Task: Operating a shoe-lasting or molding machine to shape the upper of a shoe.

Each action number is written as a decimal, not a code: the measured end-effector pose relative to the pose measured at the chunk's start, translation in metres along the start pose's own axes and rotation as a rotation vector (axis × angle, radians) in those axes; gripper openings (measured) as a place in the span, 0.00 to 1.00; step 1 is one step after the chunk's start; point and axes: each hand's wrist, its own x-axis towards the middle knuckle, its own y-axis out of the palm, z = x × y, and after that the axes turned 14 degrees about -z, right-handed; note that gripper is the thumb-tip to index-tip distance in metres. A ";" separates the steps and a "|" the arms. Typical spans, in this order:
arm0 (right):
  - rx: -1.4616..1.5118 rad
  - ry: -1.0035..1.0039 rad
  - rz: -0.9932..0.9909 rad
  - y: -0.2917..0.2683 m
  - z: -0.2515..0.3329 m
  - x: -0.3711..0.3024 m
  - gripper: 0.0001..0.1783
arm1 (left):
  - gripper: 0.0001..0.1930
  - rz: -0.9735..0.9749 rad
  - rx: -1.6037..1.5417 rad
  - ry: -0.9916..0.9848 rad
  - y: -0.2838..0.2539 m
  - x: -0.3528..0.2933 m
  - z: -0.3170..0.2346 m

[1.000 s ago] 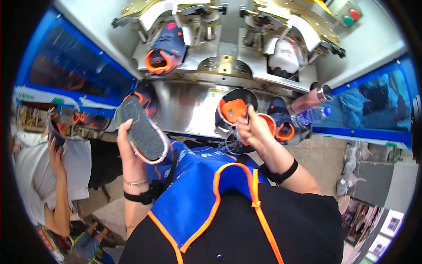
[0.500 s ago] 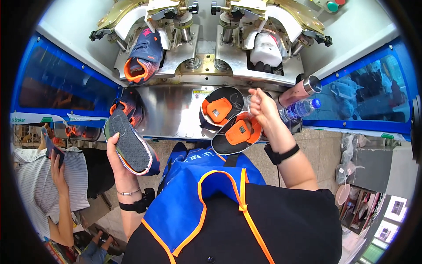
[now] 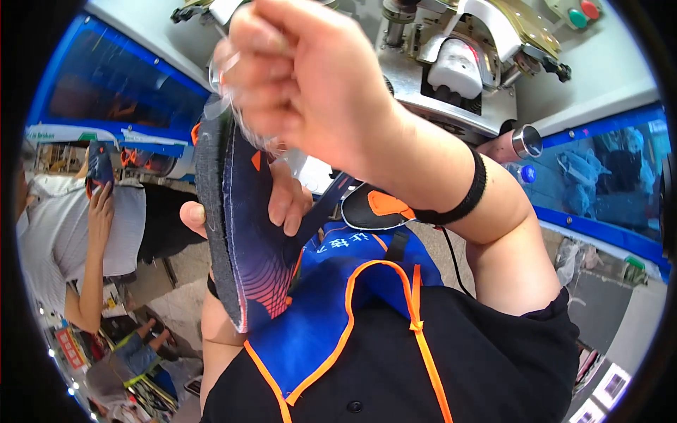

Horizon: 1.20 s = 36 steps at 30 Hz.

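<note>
My left hand (image 3: 284, 203) grips a dark blue shoe upper (image 3: 248, 211), its fingers round the side and its thumb at the grey bottom. The upper stands on edge, toe up, with pink-orange stripes near its lower end. In front of the toe, my right hand (image 3: 303, 84) is closed and blurred by motion. Clear plastic film (image 3: 243, 116) trails from its fingers against the toe; whether it is fixed to the shoe I cannot tell. Beyond my right forearm lies a black shoe piece with an orange pad (image 3: 363, 210), partly covered.
A metal press with a white form (image 3: 457, 70) stands at the back right. Green and red buttons (image 3: 584, 13) are above it. A pink flask (image 3: 504, 145) and a blue-capped bottle (image 3: 525, 173) stand beside the blue-framed window. At left a person holds another shoe (image 3: 100, 168).
My left hand has raised the shoe upper and turned it on edge, toe up. My right hand has swung left and closer with the plastic film, from the orange-padded pieces to the toe.
</note>
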 end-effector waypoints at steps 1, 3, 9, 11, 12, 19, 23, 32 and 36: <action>0.030 -0.063 0.000 -0.003 0.001 0.008 0.23 | 0.43 -0.036 0.000 -0.041 0.004 -0.007 0.000; 0.075 -0.026 -0.119 -0.011 0.015 0.018 0.24 | 0.42 -0.102 0.001 -0.053 -0.002 -0.021 0.000; -0.647 -0.310 -0.187 -0.042 0.006 0.004 0.28 | 0.41 0.120 0.077 0.037 0.008 -0.080 -0.026; -0.857 0.015 -0.150 -0.045 -0.022 -0.017 0.29 | 0.39 0.111 0.078 0.044 0.015 -0.100 -0.038; -0.932 -0.057 0.140 -0.049 -0.045 -0.033 0.30 | 0.38 0.168 0.065 0.050 0.018 -0.109 -0.040; -0.824 0.334 0.515 -0.045 -0.104 -0.140 0.28 | 0.50 0.166 0.119 0.115 0.028 -0.176 -0.011; -0.899 -0.068 0.201 -0.055 -0.084 -0.197 0.18 | 0.55 -0.128 0.135 0.076 0.044 -0.246 0.018; -1.200 0.490 -0.932 -0.250 -0.039 -0.509 0.13 | 0.57 -0.404 -0.102 0.017 0.016 -0.324 0.124; -2.112 0.595 -1.091 -0.335 0.040 -0.675 0.14 | 0.53 -0.430 -0.165 -0.047 0.003 -0.335 0.151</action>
